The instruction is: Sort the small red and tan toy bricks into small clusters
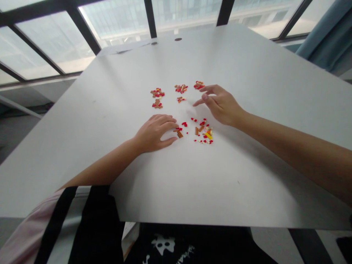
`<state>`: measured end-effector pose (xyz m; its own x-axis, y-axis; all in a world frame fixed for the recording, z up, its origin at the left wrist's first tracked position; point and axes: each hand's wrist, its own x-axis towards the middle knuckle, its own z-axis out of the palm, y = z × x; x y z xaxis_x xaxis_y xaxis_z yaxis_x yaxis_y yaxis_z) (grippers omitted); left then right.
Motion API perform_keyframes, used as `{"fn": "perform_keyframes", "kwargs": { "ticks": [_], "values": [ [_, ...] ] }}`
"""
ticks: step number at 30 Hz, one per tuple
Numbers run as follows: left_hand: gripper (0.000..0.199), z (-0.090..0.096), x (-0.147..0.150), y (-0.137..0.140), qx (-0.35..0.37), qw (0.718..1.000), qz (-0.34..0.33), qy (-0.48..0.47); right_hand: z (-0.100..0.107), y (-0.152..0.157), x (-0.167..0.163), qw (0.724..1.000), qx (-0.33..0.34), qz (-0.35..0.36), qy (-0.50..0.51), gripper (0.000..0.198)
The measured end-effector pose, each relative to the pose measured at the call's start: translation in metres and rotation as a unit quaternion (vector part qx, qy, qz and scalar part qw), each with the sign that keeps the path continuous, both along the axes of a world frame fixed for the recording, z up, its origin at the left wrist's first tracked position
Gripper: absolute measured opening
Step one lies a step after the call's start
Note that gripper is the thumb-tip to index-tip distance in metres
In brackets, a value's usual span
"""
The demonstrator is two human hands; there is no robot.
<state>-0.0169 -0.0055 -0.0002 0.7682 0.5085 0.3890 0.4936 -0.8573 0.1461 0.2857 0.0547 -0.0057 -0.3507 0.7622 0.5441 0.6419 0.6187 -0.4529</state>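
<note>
At left, black-framed windows (52, 44) are seen beyond a white table (187, 183), and a striped sleeve (93, 212) is worn on the person's left arm. The left hand (155, 134) is rested on the table, open and slightly curved. Two heaps of small bricks, an upper one (157, 92) and a lower one (157, 105), are placed beyond it. Brown and red bricks (179, 134) are set just beside its fingertips and thumb; whether they are touched cannot be told. Farther off, a middle heap (181, 88) is placed above a small cluster (180, 99). A right heap (198, 85) is partly overlapped by the right hand, or nearly so. Nearer the person, red, brown and white bricks are scattered around a yellow brick (208, 136). The right hand (220, 104) is held open, its fingers parted. At far right, a blue curtain (330, 40) is hung.
</note>
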Motion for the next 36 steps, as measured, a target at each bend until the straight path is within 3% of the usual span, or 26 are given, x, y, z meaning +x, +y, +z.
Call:
{"fn": "perform_keyframes", "kwargs": {
  "ticks": [7, 17, 24, 36],
  "values": [
    [0.028, 0.001, 0.000, 0.000, -0.010, 1.000, 0.009, 0.002, 0.000, -0.044, 0.010, 0.999, 0.011, 0.019, 0.041, 0.077],
    [0.028, -0.001, -0.001, 0.001, 0.002, 1.000, -0.001, -0.005, -0.006, -0.039, 0.009, 1.000, 0.006, 0.015, 0.019, 0.075],
    [0.028, 0.001, 0.000, 0.000, -0.011, 1.000, 0.005, -0.001, -0.009, -0.036, 0.013, 1.000, -0.006, 0.004, 0.007, 0.060],
    [0.028, -0.001, -0.001, 0.001, 0.011, 1.000, -0.008, -0.008, -0.008, -0.037, 0.011, 0.997, 0.061, 0.049, 0.007, 0.065]
  ]
}}
